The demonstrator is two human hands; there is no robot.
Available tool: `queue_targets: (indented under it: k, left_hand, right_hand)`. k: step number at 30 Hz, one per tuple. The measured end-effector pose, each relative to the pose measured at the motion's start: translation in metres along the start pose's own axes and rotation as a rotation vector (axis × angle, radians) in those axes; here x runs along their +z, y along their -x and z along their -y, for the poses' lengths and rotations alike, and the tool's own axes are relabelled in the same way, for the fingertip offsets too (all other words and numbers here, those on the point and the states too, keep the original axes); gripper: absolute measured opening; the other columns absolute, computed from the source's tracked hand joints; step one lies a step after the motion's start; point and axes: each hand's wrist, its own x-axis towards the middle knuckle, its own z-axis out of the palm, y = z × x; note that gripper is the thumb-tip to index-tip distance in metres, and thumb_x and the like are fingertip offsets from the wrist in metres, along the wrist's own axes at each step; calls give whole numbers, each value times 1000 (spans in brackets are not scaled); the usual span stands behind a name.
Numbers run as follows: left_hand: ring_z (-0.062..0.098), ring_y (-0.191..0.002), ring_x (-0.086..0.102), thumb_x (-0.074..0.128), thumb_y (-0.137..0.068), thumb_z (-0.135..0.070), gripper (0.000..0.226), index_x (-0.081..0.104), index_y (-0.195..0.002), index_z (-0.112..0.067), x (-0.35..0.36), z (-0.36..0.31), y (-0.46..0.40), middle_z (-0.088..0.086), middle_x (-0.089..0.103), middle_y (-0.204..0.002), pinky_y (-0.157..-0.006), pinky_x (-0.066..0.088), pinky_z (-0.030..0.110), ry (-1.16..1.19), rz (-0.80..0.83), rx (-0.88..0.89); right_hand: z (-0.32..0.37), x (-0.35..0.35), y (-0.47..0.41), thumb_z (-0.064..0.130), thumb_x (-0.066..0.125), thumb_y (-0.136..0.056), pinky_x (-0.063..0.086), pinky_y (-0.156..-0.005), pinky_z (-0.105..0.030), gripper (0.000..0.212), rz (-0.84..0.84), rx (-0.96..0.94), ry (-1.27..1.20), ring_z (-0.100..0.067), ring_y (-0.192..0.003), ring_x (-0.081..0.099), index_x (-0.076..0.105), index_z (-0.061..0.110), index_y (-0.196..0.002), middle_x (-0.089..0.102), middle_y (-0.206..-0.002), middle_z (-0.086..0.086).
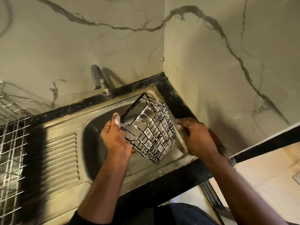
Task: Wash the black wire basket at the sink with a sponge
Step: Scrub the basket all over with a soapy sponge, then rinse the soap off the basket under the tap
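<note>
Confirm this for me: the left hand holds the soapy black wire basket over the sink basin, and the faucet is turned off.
Not quite. The head view shows a thin stream of water falling from the faucet, so it is running. The rest stands: the left hand holds the soapy black wire basket over the sink basin.

A home kitchen: a stainless steel sink (164, 166) with a ribbed drainboard (62, 157) is set into a black stone desk (177, 98), a tap (99, 79) at 12 o'clock, marble-patterned wall tiles (227, 54) behind, a wire dish rack (11, 135) at 9 o'clock.
</note>
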Motion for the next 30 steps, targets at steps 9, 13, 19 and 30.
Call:
queue_targets:
  k: [9,13,19,30]
  left_hand:
    - [24,-71,56,72,-94,-20,9,71,-86,-16,-60,-26,-27,5,64,-80,-71,54,44,51,-64,116]
    - [12,-56,48,85,-80,-39,27,72,-86,-15,-86,-35,-40,2,60,-73,-51,41,29,40,-54,168]
    - [12,-53,37,93,-50,-64,57,67,-73,-19,-103,-46,-57,2,52,-66,-51,31,29,14,-2,136]
    - [17,-64,55,83,-76,-40,34,72,-86,-10,-111,-55,-100,9,64,-75,-64,50,32,-79,76,49]
  right_hand:
    - [69,48,-31,14,62,-95,44,-89,-14,26,91,-204,-83,-13,-98,68,70,17,-120,72,-113,-2]
    - [99,70,-39,19,59,-98,51,-84,-19,27,126,-269,-36,-11,-87,67,68,21,-124,72,-114,-2]
    - [134,93,-52,26,54,-101,38,-83,-11,33,167,-299,-63,-3,-90,56,61,19,-133,69,-120,-5]
    - [164,138,-117,20,59,-98,33,-78,4,28,186,-223,-234,-1,-98,58,67,16,-124,70,-118,-1]
